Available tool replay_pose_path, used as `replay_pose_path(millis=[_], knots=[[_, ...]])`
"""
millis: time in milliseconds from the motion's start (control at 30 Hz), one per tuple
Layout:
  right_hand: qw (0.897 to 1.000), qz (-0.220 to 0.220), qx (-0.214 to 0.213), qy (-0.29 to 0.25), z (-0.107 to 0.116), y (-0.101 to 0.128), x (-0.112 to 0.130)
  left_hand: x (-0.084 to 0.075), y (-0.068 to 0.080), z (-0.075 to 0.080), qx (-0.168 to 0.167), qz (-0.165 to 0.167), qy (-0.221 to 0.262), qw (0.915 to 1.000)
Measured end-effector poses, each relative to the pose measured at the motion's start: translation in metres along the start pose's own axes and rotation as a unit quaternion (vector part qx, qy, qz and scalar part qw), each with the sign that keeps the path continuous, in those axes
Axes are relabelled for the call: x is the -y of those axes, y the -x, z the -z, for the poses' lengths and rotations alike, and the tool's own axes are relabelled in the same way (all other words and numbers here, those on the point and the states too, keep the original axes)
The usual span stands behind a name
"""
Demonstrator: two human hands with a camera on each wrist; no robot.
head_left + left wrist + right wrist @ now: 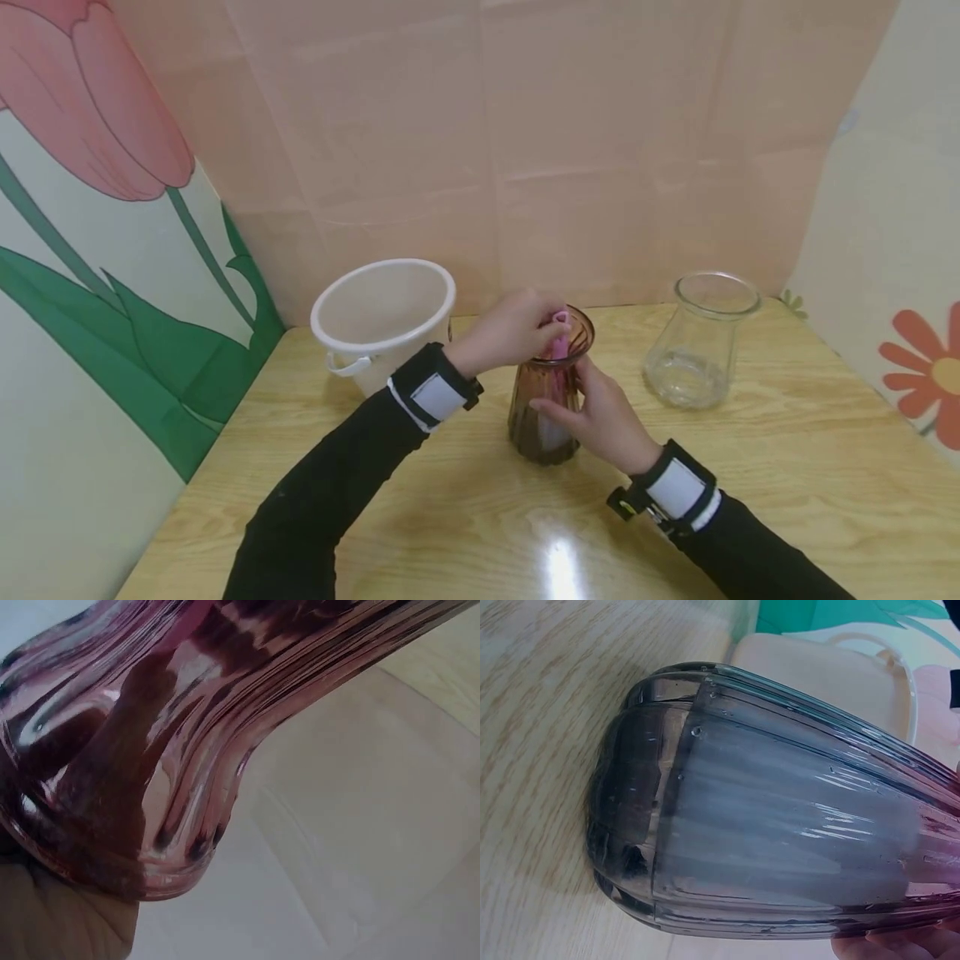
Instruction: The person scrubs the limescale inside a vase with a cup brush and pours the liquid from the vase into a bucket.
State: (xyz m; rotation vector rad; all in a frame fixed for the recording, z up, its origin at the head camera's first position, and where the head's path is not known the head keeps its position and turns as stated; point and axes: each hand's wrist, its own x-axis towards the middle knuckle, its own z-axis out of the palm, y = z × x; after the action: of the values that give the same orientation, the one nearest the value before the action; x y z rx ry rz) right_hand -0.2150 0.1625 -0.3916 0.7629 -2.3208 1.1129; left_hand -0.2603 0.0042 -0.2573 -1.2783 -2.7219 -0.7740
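Observation:
A ribbed, brownish-purple glass vase (546,417) stands upright on the table, its flared rim at the top. My right hand (611,417) grips the vase's neck from the right, thumb across the front. Over the mouth, my left hand (510,333) pinches the pink handle of a bottle brush (561,329). Through the glass, the whitish brush head (795,817) shows low inside the vase in the right wrist view. Close up in the left wrist view is the vase's flared mouth (187,825), with part of my left hand (67,919) beside the rim.
A white bucket (378,346) with a side handle stands to the left, behind my left forearm. To the right is a clear glass vase (693,358) with a wide rim. The wooden table (450,517) meets a pinkish covered wall (600,167) at the back.

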Motion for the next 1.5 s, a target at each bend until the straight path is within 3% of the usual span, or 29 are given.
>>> replay_pose_path(millis=[233, 333, 533, 733, 1233, 1500], knots=[[1.0, -0.006, 0.004, -0.003, -0.001, 0.0, 0.0, -0.001, -0.003, 0.005, 0.081, -0.041, -0.033, 0.9954], [1.0, -0.007, 0.005, -0.003, -0.002, 0.0, 0.001, -0.004, -0.002, 0.006, 0.097, -0.045, -0.058, 0.9926], [1.0, -0.006, 0.005, -0.002, -0.001, 0.0, 0.001, -0.008, -0.003, 0.008, 0.12, -0.022, -0.073, 0.9899], [1.0, -0.013, 0.011, -0.002, 0.0, 0.0, 0.002, -0.007, -0.006, 0.008, 0.143, -0.034, -0.084, 0.9856], [0.999, -0.021, 0.021, -0.016, 0.001, -0.001, 0.003, -0.014, -0.008, 0.008, 0.137, -0.04, -0.152, 0.978], [0.999, -0.022, 0.026, -0.022, -0.002, -0.002, 0.003, -0.014, -0.003, 0.011, 0.123, -0.068, -0.196, 0.9704]])
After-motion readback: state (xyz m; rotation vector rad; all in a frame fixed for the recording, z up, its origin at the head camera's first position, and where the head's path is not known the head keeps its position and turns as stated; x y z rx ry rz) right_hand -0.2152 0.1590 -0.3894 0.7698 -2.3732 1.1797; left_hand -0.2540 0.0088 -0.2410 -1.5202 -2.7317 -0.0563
